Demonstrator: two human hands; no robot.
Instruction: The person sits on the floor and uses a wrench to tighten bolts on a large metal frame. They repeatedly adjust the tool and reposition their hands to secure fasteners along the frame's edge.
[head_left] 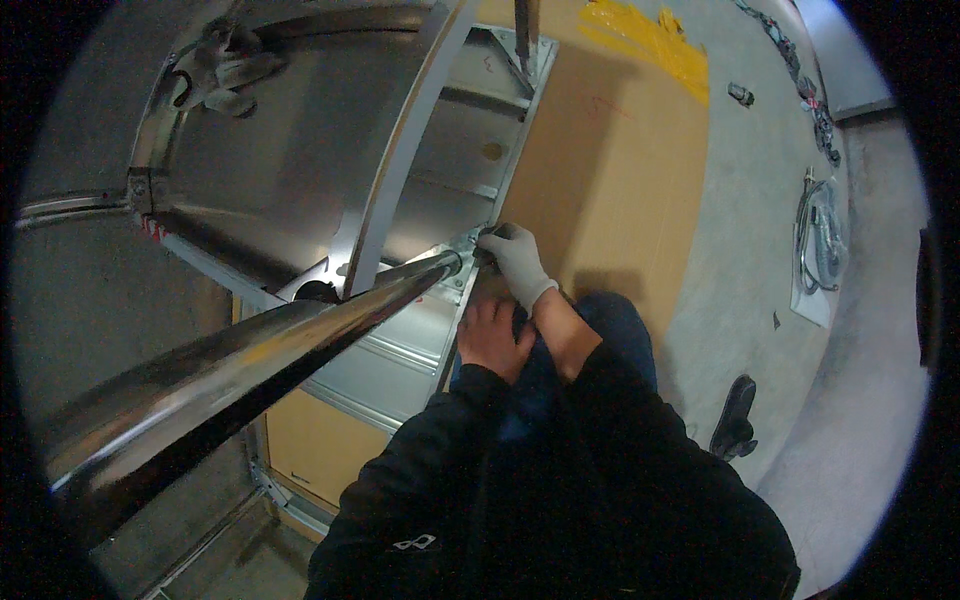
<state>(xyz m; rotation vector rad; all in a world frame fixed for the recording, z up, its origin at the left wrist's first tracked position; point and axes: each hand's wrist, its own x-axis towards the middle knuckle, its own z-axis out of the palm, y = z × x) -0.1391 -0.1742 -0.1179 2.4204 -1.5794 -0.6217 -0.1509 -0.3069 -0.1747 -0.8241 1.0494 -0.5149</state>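
My right hand [515,262], in a pale work glove, has its fingertips pinched together at the edge of a metal frame [448,350], beside a bracket where a shiny metal tube [300,345] ends. Whatever those fingers hold is hidden. Bare and with its fingers stretched out, my left hand [490,335] lies over my knee, close to the frame's edge and just below the gloved hand. The tube runs from the lower left up to the bracket.
Cardboard [590,150] with yellow tape [660,50] lies under the frame. A grey-white glove [220,80] rests on the metal panel [300,130]. A metal upright [405,140] crosses the view. On the right floor are bagged hoses [825,235] and a dark object [735,415].
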